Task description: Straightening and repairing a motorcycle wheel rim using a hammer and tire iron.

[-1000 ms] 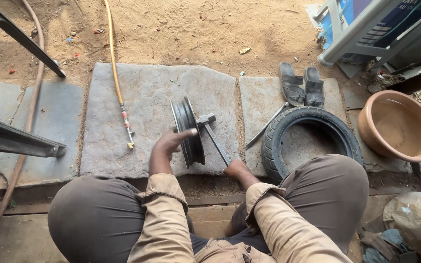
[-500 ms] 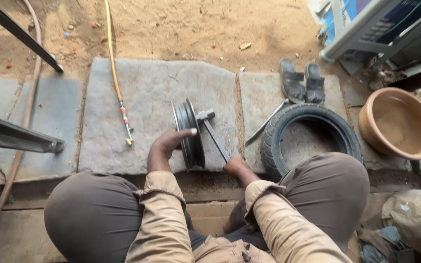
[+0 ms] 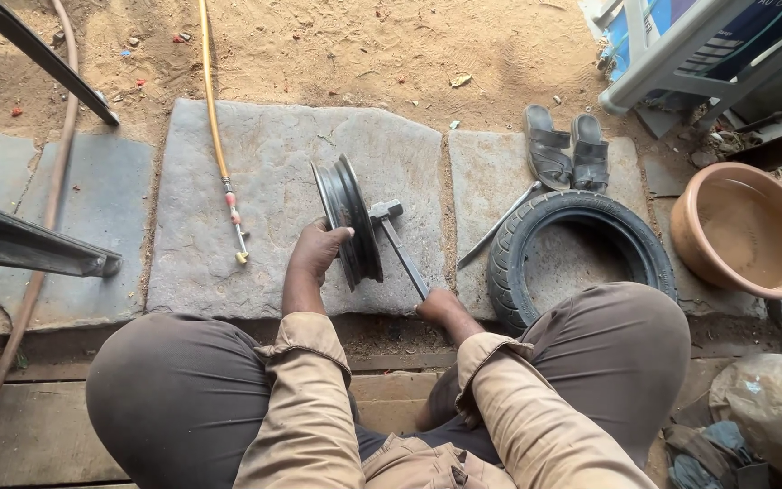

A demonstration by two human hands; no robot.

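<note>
Head view: wheel rim (image 3: pixel 348 217) upright between hands, left hand (image 3: pixel 319 249) gripping it

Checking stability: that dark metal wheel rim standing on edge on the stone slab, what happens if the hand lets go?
The wheel rim stands on its narrow edge, steadied by the left hand, so it would probably tip or roll if released. It looks like rigid metal, likely heavy for its size. The stone slab looks rough, so sliding seems unlikely.

tan long sleeves (image 3: pixel 319 398) with buttoned cuffs fill the lower middle of the frame; dark brown trousers (image 3: pixel 174 389) cover both knees.
</note>
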